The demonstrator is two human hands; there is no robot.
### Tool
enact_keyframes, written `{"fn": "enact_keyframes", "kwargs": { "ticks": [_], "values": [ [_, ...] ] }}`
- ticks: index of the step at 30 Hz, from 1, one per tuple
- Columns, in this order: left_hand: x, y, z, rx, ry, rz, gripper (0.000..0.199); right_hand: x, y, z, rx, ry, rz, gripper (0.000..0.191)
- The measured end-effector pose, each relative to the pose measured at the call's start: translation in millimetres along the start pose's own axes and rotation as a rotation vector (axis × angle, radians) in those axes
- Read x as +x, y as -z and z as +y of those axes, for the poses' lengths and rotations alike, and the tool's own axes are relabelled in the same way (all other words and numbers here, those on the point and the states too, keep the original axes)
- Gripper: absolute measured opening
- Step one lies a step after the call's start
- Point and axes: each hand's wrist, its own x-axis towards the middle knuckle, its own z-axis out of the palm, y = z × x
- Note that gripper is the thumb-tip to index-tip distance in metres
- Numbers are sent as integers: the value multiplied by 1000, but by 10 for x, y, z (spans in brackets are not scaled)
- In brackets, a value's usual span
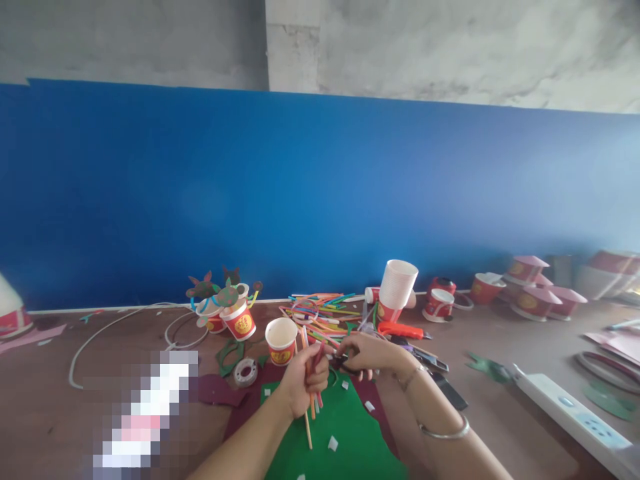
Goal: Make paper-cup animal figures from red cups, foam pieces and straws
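My left hand (303, 385) is closed around several coloured drinking straws (309, 427), whose ends stick out above and below the fist. Beside it, my right hand (367, 353) grips a pair of black-handled scissors (344, 365); the blades are mostly hidden near the left fingertips. Under both hands lies a green sheet (345, 440) with small white scraps (333, 443) on it, over a dark red sheet (243, 413). A paper cup (281, 341) stands open side up just behind my left hand.
Loose straws (320, 313) lie behind the hands, near a tall stack of cups (397, 287) and an orange cutter (403, 329). Cups with cut-paper shapes (239, 320) and a tape roll (245, 372) sit left. A power strip (575, 413) and pink-roofed cups (535, 300) are right.
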Motion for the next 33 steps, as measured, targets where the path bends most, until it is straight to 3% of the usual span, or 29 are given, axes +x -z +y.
{"fn": "enact_keyframes", "kwargs": {
  "ticks": [5,9,13,20,25,33],
  "values": [
    [-29,-27,-45,33,12,-82,17,6,-140,-151,-238,39,106,11],
    [-34,-37,-59,86,-18,-76,18,-74,-129,-288,-251,-24,193,20],
    [-29,-37,-65,102,-25,-61,21,-83,-107,-366,-209,83,391,32],
    [-40,-45,-85,137,-21,-115,25,34,-203,-386,295,205,345,30],
    [-67,-76,-80,153,37,-190,26,70,-248,-396,440,162,371,32],
    [-116,-47,12,148,212,-295,23,15,-283,-471,569,208,302,38]
  ]
}}
